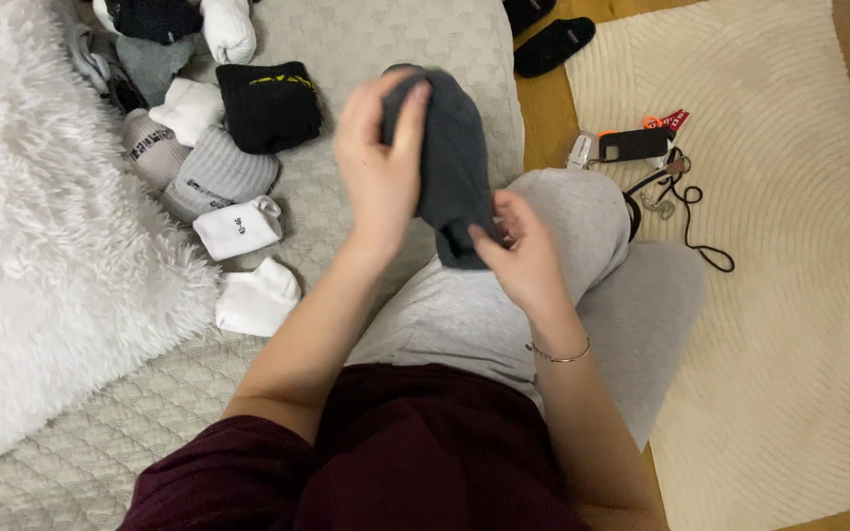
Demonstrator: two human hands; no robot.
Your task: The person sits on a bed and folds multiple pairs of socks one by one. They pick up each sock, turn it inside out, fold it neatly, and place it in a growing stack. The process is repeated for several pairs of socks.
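Where quilted bed [366,39] meets rug [789,324] — wooden floor [543,118].

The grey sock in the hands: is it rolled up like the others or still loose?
Still loose. The grey sock hangs long between the left hand and right hand, unlike the bundled socks.

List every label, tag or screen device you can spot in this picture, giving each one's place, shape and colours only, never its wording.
Red tag: on the cream rug, beside the phone; small, pointed, red with white marks.
Phone: on the rug right of the grey-clad knee; dark rectangle, lying flat; whether its screen faces up cannot be told.
Folded white sock: on the quilted bedspread; small dark print on top.
Black folded sock: above it; yellow stripe of print along its edge.
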